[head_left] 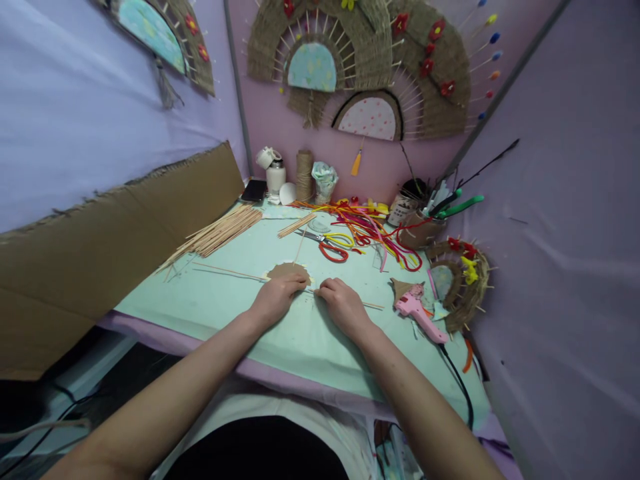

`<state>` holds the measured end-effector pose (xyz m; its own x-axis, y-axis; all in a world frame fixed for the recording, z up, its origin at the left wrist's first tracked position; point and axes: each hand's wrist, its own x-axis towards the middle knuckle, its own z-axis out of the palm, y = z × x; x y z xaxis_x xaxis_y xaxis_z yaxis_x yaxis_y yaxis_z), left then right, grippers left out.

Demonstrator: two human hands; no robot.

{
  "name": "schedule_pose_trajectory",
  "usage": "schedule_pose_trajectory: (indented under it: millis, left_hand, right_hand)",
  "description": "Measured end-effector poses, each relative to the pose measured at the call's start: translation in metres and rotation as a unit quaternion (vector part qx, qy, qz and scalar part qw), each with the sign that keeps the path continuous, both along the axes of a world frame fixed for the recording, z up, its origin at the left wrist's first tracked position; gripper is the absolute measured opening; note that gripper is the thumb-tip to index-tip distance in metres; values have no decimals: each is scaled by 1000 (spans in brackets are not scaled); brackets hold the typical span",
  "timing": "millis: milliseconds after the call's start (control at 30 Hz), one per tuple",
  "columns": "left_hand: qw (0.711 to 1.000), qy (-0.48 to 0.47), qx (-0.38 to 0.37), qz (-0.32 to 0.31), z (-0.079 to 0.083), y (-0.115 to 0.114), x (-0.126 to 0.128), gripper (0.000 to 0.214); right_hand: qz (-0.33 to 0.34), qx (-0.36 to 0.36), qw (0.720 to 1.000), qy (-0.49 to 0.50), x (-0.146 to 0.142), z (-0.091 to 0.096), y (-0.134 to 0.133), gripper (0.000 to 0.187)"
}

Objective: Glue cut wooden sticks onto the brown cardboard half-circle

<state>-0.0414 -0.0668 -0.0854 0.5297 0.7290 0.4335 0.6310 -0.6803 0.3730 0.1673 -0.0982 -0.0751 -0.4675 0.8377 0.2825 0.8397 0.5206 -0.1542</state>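
Observation:
A small brown cardboard half-disc lies on the pale green tabletop, with thin wooden sticks reaching out from it to the left and upward. My left hand presses closed fingers on the half-disc's lower right edge. Just right of it, my right hand pinches a thin wooden stick, whose end sticks out beyond the hand to the right. The fingertips of both hands are close together, and the stick's inner end is hidden by them.
A pile of wooden sticks lies left, beside a cardboard panel. Scissors and pipe cleaners lie behind the hands. At right are a pink glue gun with its cord and a woven fan. Jars and twine stand at the back.

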Motion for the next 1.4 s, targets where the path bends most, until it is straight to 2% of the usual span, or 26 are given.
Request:
schedule_pose_trajectory:
  millis: [1400]
  left_hand:
    - [1000, -9, -9, 0, 0, 0, 0, 38]
  right_hand:
    - [-2, -8, 1000, -9, -1, 4, -2, 21]
